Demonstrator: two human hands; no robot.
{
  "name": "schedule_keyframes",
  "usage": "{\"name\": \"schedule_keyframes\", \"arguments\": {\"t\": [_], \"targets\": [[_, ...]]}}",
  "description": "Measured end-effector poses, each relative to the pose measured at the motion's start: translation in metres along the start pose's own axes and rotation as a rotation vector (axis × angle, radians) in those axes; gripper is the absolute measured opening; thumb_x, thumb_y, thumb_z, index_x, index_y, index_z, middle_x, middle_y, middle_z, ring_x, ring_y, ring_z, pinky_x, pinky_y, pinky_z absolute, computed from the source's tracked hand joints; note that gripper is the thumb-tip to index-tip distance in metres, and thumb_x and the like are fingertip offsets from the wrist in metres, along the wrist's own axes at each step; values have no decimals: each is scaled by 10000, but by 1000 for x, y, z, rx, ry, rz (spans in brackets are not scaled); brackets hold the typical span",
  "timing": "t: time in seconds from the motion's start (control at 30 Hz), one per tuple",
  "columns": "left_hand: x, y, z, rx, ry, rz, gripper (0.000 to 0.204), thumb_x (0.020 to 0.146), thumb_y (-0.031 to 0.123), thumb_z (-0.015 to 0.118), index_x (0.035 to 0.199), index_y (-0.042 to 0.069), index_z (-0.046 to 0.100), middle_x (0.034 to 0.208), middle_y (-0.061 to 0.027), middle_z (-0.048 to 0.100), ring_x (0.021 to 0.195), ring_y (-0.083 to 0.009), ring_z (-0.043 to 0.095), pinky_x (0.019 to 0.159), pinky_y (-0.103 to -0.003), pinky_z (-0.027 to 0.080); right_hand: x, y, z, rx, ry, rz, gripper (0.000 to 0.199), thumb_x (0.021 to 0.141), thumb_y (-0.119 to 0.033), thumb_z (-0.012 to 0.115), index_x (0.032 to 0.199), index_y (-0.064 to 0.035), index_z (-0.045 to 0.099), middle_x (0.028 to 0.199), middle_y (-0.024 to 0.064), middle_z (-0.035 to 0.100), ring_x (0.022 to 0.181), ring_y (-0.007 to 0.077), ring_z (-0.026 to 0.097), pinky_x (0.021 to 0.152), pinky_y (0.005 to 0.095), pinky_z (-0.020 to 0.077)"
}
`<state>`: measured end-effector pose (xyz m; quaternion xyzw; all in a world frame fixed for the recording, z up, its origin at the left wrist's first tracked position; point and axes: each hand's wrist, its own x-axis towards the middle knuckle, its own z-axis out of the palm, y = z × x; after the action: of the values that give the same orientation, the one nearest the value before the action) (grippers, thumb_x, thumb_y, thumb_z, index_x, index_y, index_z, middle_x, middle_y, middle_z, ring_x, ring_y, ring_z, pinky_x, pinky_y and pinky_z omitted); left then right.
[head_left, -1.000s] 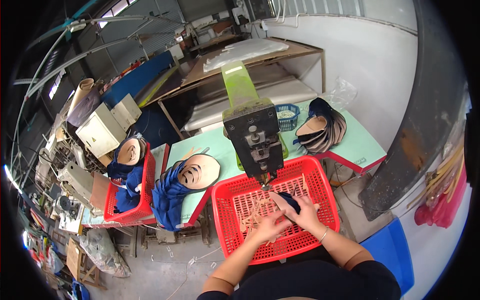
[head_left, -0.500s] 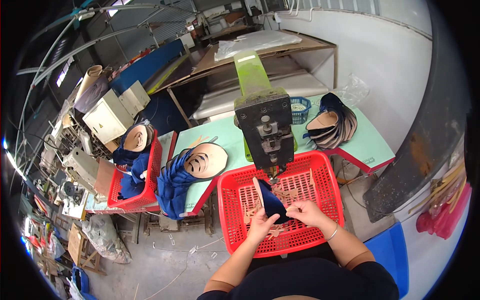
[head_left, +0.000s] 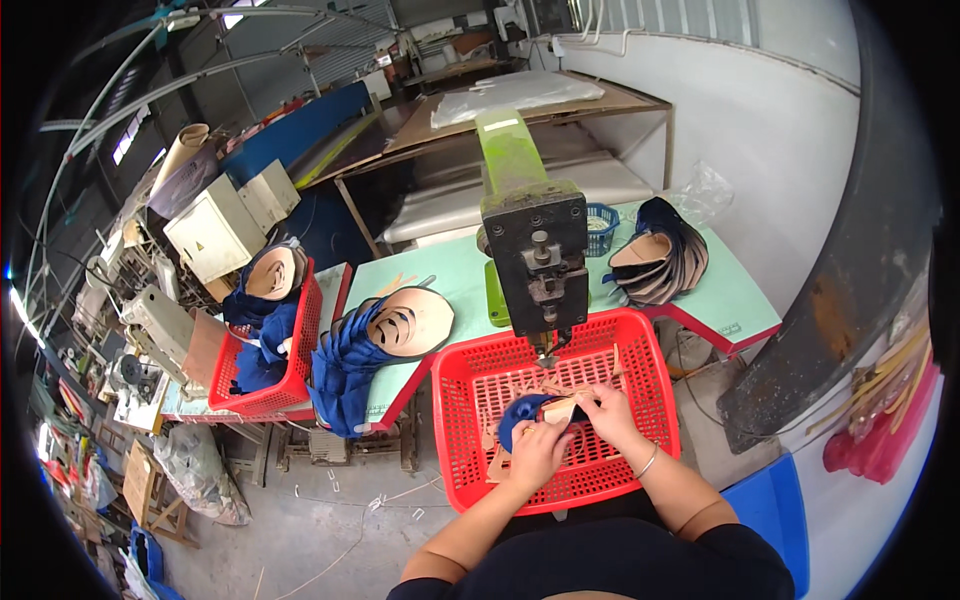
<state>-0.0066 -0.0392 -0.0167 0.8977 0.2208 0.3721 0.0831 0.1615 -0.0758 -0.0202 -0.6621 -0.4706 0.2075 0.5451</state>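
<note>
Above a red plastic basket (head_left: 455, 440) I hold a shoe upper (head_left: 522, 411), dark blue outside with a beige lining. My left hand (head_left: 538, 452) pinches its near edge. My right hand (head_left: 608, 416) grips its right side, where the beige lining is folded up. The fingers partly cover the piece. Just beyond my hands stands a green machine (head_left: 515, 150) with a black front plate (head_left: 538, 240); its working tip sits over the basket's far part. Beige scraps (head_left: 497, 465) lie in the basket beneath my hands.
A pale green table (head_left: 460, 265) with red edging supports a stack of blue uppers (head_left: 345, 375) left of the machine and another stack (head_left: 660, 250) right of it. A small blue basket (head_left: 600, 230) stands behind. Another red basket (head_left: 300, 370) holds blue pieces. A dark curved beam (head_left: 830, 290) rises at right.
The upper has come down and nearer to me, away from the machine's tip. It has turned from upright so its beige lining shows between my hands.
</note>
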Motion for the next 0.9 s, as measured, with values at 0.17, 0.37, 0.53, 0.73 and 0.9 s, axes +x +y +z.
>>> {"name": "schedule_keyframes", "arguments": {"t": [0.17, 0.37, 0.53, 0.73, 0.9], "targets": [[-1, -17, 16, -1159, 28, -792, 388, 833, 34, 589, 1182, -9, 423, 887, -33, 579, 762, -73, 562, 640, -202, 467, 0, -27, -9, 60, -137, -78, 124, 824, -111, 602, 874, 2, 616, 790, 99, 641, 720, 150, 609, 662, 278, 475], [16, -17, -16, -1298, -129, -843, 157, 821, 58, 627, 966, 17, 583, 799, -21, 605, 671, -71, 565, 592, -203, 471, 6, -50, -35, 339, -321, 70, 126, 858, -111, 580, 903, 4, 605, 786, 15, 609, 703, 69, 548, 638, 229, 461], [49, -3, -49, -1363, -118, -691, 51, 800, 63, 653, 815, 21, 628, 764, -18, 613, 663, -71, 564, 614, -195, 469, 21, -83, -62, 468, -366, 46, 114, 856, -97, 583, 908, 1, 609, 786, 11, 607, 706, 65, 556, 637, 216, 463], [85, 5, -56, -722, 154, -416, 171, 692, 153, 755, 661, 25, 646, 685, -52, 599, 741, -163, 551, 727, -303, 423, 46, -111, -75, 449, -294, -60, 87, 850, -88, 586, 890, -12, 600, 792, -2, 593, 717, 58, 533, 658, 210, 441], [92, 12, -53, -715, 251, -455, 176, 680, 145, 762, 659, 11, 650, 677, -54, 607, 728, -162, 547, 717, -294, 429, 58, -91, -69, 527, -266, -21, 133, 853, -118, 593, 918, -3, 603, 822, 2, 602, 755, 70, 544, 702, 218, 444]]}}
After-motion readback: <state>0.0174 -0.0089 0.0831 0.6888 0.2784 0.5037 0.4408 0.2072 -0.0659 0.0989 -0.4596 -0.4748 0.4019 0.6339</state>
